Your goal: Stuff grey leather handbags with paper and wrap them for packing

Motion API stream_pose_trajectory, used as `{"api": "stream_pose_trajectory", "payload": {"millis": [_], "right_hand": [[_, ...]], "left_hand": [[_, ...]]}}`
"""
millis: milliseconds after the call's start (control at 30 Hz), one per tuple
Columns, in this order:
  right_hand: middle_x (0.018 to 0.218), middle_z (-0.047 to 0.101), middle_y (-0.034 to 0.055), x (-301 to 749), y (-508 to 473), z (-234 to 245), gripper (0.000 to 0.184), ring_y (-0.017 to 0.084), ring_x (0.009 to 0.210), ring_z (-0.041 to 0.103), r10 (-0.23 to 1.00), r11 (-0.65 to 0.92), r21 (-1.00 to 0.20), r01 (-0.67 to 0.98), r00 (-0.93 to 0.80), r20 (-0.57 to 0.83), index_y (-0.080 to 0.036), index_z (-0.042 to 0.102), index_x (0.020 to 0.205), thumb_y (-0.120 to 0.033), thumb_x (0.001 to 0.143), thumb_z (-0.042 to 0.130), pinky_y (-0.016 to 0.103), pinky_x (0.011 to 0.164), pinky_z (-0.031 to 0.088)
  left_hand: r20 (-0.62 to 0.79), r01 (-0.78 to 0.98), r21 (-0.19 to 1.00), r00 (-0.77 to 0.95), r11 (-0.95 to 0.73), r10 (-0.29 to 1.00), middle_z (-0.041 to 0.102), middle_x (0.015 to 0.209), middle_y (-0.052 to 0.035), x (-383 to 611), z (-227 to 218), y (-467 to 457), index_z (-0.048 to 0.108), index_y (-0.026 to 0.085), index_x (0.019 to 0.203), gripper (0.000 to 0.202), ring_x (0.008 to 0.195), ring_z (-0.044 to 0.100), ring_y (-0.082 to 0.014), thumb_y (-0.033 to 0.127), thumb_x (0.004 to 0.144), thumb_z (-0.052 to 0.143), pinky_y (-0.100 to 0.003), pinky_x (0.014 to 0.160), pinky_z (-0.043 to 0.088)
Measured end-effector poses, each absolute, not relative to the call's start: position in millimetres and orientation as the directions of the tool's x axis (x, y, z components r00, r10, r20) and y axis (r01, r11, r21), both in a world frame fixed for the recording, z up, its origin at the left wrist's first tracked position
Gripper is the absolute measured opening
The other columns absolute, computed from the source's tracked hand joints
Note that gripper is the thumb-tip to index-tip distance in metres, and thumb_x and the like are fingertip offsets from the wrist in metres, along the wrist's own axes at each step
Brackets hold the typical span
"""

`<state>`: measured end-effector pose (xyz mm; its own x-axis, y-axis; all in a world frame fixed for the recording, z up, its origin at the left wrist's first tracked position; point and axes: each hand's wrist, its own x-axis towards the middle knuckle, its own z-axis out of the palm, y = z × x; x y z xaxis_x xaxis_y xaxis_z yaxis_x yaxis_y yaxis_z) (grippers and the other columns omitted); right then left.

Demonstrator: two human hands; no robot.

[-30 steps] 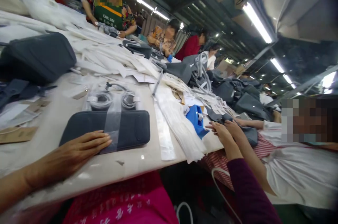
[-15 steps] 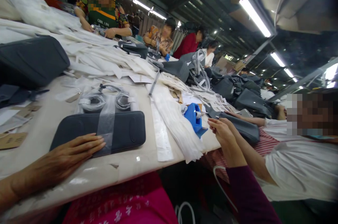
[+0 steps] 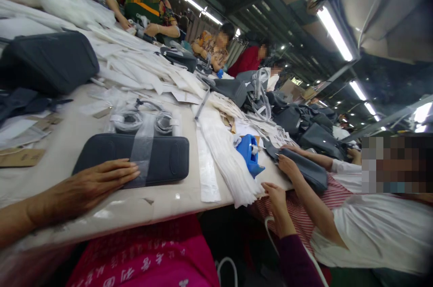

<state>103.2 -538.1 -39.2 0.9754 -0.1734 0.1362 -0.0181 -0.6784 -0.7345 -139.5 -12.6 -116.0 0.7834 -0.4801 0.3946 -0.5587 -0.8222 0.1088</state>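
A long dark bag [image 3: 171, 156] lies on the bench [image 3: 165, 199], in front of the person and over to the left. Its long way goes from left to right, much in line with the near edge of the bench. The left hand [image 3: 89, 183] is the near one: it is on the bag. That hand is flat, palm down, with its fingers straight and close together. It rests on the near side of the bag, left of the middle, and does not grip it. The fingertips reach a clear strip [image 3: 144, 143] that goes across the bag the short way. Two loops of wrapped cord [image 3: 127, 121] lie just past the far side of the bag.

The right hand [image 3: 276, 194] is well apart from the bag, off to the right by the bench edge. A bundle of white sheets [image 3: 226, 156] lies between the bag and that hand. The right fingers are close together and point to the left, near the end of the sheets. I cannot tell if they pinch something small. A blue tape holder [image 3: 248, 154] sits near that hand, a bit farther in on the bench.
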Motion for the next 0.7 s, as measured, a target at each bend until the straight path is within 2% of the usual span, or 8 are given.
{"api": "stream_pose_trajectory", "payload": {"millis": [67,133,167,233,333,433,567,700], "right_hand": [[0.054,0.059,0.0038,88.8,-533.6,-14.9,0.025,0.021,0.062,0.052,-0.064,-0.820,-0.566,0.079,0.972,0.228,-0.018,0.068,0.062,-0.043,0.063,0.064,0.034,0.063,0.034],[0.066,0.064,0.0068,74.7,-510.7,13.4,0.022,0.024,0.073,0.054,0.344,-0.919,-0.068,0.388,0.876,0.337,-0.020,0.070,0.070,-0.036,0.076,0.055,0.037,0.069,0.032],[0.071,0.065,0.0076,68.8,-490.9,26.7,0.021,0.025,0.077,0.054,0.545,-0.835,0.117,0.537,0.780,0.308,-0.021,0.070,0.072,-0.033,0.080,0.054,0.038,0.072,0.030],[0.073,0.065,0.0064,56.8,-436.0,48.2,0.020,0.024,0.079,0.053,0.819,-0.573,0.275,0.772,0.539,0.196,-0.023,0.069,0.073,-0.027,0.085,0.052,0.038,0.076,0.028],[0.060,0.059,0.0021,28.8,-332.6,62.8,0.023,0.019,0.067,0.048,0.991,-0.132,0.199,0.971,0.130,0.021,-0.022,0.062,0.061,-0.018,0.083,0.056,0.035,0.071,0.025],[0.064,0.063,0.0008,-0.4,-238.4,52.9,0.022,0.016,0.070,0.049,0.977,0.144,0.076,0.987,-0.130,-0.170,-0.021,0.062,0.061,-0.012,0.081,0.057,0.033,0.072,0.024],[0.071,0.068,0.0053,-9.3,-162.3,22.6,0.017,0.017,0.076,0.054,0.897,0.270,0.121,0.955,-0.203,-0.393,-0.019,0.069,0.067,-0.015,0.079,0.057,0.034,0.076,0.023],[0.077,0.069,0.0093,-3.8,-132.5,6.7,0.019,0.019,0.079,0.057,0.872,0.279,0.175,0.944,-0.173,-0.458,-0.017,0.071,0.071,-0.015,0.079,0.053,0.035,0.080,0.025]], "left_hand": [[0.397,-0.550,0.113,0.789,-0.828,-0.470,0.047,0.143,-0.0016,-145.2,-106.0,-19.8,0.035,0.023,0.144,0.057,0.136,0.037,-0.0190,0.008,0.090,0.036,-0.042,0.112,0.035],[0.399,-0.536,0.157,0.803,-0.829,-0.443,0.052,0.139,-0.0069,-150.8,-94.5,-28.0,0.042,0.017,0.141,0.052,0.134,0.040,-0.0188,0.006,0.090,0.036,-0.042,0.114,0.031],[0.401,-0.538,0.177,0.804,-0.824,-0.439,0.055,0.136,-0.0096,-152.3,-90.0,-31.1,0.046,0.014,0.138,0.049,0.132,0.042,-0.0190,0.007,0.090,0.038,-0.041,0.115,0.030],[0.406,-0.558,0.188,0.794,-0.809,-0.453,0.057,0.132,-0.0134,-152.7,-86.5,-33.8,0.050,0.011,0.134,0.046,0.129,0.046,-0.0201,0.007,0.089,0.040,-0.040,0.116,0.029],[0.408,-0.558,0.199,0.795,-0.806,-0.450,0.061,0.125,-0.0152,-152.1,-89.7,-32.0,0.053,0.011,0.129,0.041,0.127,0.048,-0.0215,0.009,0.090,0.041,-0.041,0.115,0.031],[0.429,-0.567,0.192,0.783,-0.801,-0.451,0.062,0.121,-0.0155,-153.4,-90.8,-32.3,0.056,0.011,0.123,0.038,0.126,0.048,-0.0224,0.009,0.089,0.040,-0.041,0.114,0.032],[0.411,-0.571,0.180,0.783,-0.801,-0.466,0.062,0.118,-0.0162,-155.2,-87.5,-34.3,0.058,0.012,0.117,0.036,0.121,0.050,-0.0234,0.006,0.085,0.042,-0.040,0.113,0.033],[0.408,-0.555,0.236,0.801,-0.797,-0.437,0.061,0.119,-0.0149,-156.0,-86.4,-32.4,0.059,0.015,0.115,0.038,0.121,0.050,-0.0227,0.005,0.081,0.047,-0.038,0.109,0.038]]}}
